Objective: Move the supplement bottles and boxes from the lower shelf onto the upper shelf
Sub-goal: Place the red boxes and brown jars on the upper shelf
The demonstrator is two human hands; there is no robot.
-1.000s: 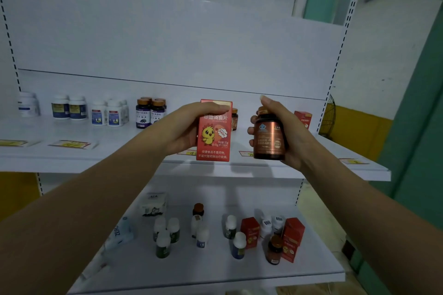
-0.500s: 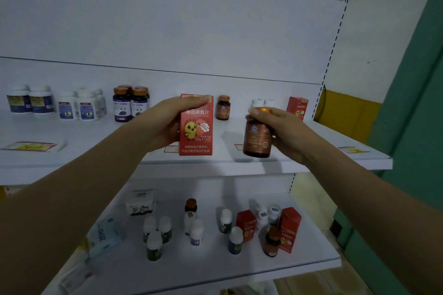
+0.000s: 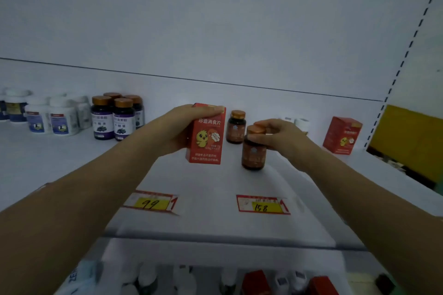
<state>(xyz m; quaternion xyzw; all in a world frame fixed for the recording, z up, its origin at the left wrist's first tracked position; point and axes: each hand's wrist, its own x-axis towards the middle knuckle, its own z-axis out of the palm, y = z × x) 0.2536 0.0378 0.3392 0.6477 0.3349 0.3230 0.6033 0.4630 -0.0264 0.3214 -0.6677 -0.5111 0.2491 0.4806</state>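
**Both hands hold stock over the upper shelf**

Head view: Your left hand grips the red box from its left side, with your fingers laid across the top edge. The box is upright, and its chick picture and printed front face you. Your right hand pinches the copper cap of the brown bottle from the right, fingers curled round the lid, and the bottle hangs upright below them. Box and bottle are near each other but apart, both over the middle of the upper shelf. You cannot tell from here whether their bases touch the surface.

Between them and further back stands a second brown bottle. Another red box stands well to the right, near the shelf's end, and a white bottle shows just behind your right hand. On the left is a cluster of purple-label bottles with copper caps, and beyond it a group of white bottles.

Two price tags lie flat near the front edge. The 99 tag is below the box and the 158 tag is below the bottle.

At the bottom edge of the view the lower shelf shows blurred white-capped bottles and red cartons, too soft to count.
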